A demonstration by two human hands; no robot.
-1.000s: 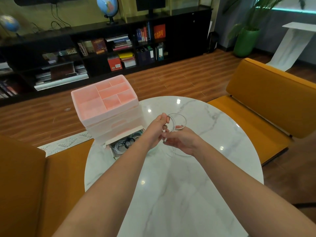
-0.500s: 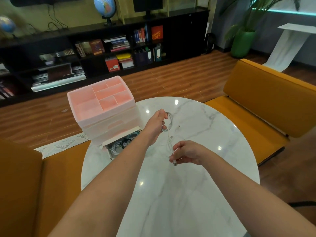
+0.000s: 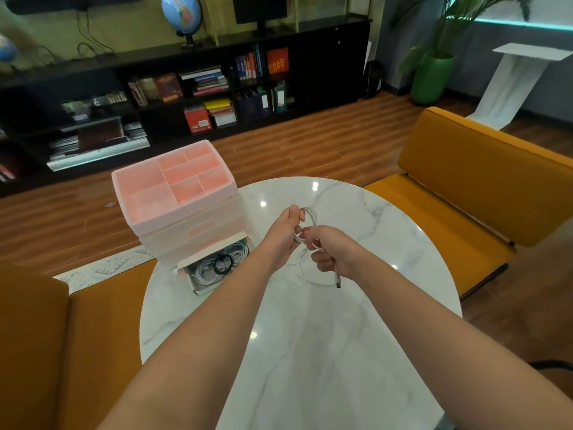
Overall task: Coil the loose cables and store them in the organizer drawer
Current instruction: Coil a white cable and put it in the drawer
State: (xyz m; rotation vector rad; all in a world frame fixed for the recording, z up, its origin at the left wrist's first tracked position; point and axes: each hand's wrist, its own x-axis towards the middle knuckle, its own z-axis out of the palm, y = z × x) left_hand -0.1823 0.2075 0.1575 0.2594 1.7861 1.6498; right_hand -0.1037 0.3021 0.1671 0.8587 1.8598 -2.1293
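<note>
Your way to the open drawer [image 3: 217,268] runs leftward over bare tabletop [image 3: 310,352]. The pink organizer [image 3: 176,193] overhangs the drawer's rear, and coiled cables [image 3: 223,262] already fill much of it. Right of your hands, the tabletop lies open.

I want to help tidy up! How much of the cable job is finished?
Done: coiled cables already lie in the open drawer. In hand: the left hand holds loops of a white cable; the right hand feeds its tail. Left: finish coiling, put it in the drawer.

table [image 3: 310,352]: glossy marble | organizer [image 3: 148,209]: translucent plastic | cable [image 3: 311,217]: smooth white | floor [image 3: 310,150]: wood
</note>
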